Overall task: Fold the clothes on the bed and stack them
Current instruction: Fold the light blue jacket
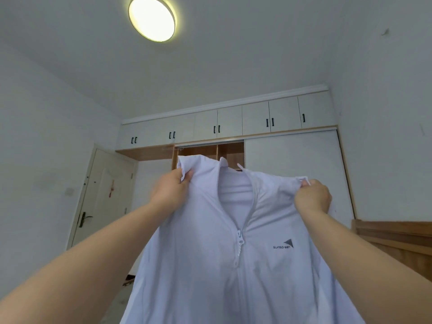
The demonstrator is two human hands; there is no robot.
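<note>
Item: white zip-front sun-protection jacket (210,265), held up in the air, hanging between and below both hands. Left hand (171,190) pinches one shoulder; right hand (312,197) pinches the other, fingers curled into the cloth. Likely thin, light, limp, somewhat slippery. Best gripped at the shoulder seams; zip (238,244) partly open.

We have a single view, head-worn and wide-angle. It is tilted upward, facing the far wardrobe (233,127) at 12 o'clock, with the ceiling lamp (152,18) at 11 o'clock near the top edge. The door (102,197) sits at 9 o'clock. We see both forearms entering from the bottom corners, close to the lens. No second view shares the scene.
</note>
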